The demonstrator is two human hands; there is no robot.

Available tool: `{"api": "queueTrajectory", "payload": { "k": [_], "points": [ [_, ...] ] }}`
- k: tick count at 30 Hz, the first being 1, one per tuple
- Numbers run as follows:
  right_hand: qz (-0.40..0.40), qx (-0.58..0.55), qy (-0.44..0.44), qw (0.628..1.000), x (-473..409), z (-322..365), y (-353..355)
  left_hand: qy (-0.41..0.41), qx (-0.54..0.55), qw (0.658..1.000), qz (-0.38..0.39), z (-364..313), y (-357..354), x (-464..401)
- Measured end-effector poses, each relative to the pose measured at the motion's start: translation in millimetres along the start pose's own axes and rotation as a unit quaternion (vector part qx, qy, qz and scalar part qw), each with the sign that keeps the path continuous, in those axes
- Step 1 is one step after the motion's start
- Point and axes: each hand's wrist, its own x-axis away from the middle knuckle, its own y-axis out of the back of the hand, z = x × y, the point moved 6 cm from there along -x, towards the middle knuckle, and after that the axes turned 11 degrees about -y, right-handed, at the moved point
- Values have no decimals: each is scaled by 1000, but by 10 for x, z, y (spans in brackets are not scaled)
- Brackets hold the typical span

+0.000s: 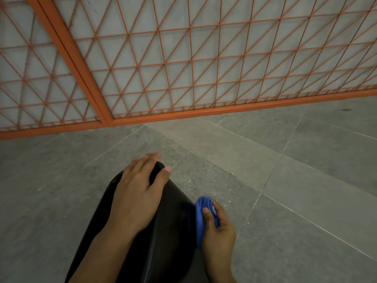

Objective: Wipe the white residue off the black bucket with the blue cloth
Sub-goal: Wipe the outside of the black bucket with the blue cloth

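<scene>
Black bucket [169, 225] under left hand [136, 193], rim cut off, residue seemingly indiscernible.

We see a glossy black bucket [173, 225] with a small white fleck near its left edge. The cloth [201, 217] is bright blue, with a paler patch where it bunches. The floor [306, 180] is grey speckled tile with thin pale joints and scattered white specks. Beyond it, an orange grille [183, 64] forms a lattice of squares crossed by diagonals against a pale grey wall [204, 21].
</scene>
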Motion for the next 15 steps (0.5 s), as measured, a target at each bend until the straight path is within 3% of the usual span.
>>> {"api": "queueTrajectory", "payload": {
  "k": [4, 6, 10, 15],
  "points": [
    [90, -3, 107, 990, 308, 474, -204, 15, -7, 1000, -1, 1, -69, -6],
    [129, 49, 168, 976, 293, 743, -383, 17, -25, 999, 11, -1, -107, -37],
    [153, 141, 152, 966, -49, 825, -603, 28, -43, 999, 14, 29, -63, -79],
    [191, 119, 190, 956, 141, 933, -625, 27, -41, 998, 25, 58, -73, -99]
  ]
}}
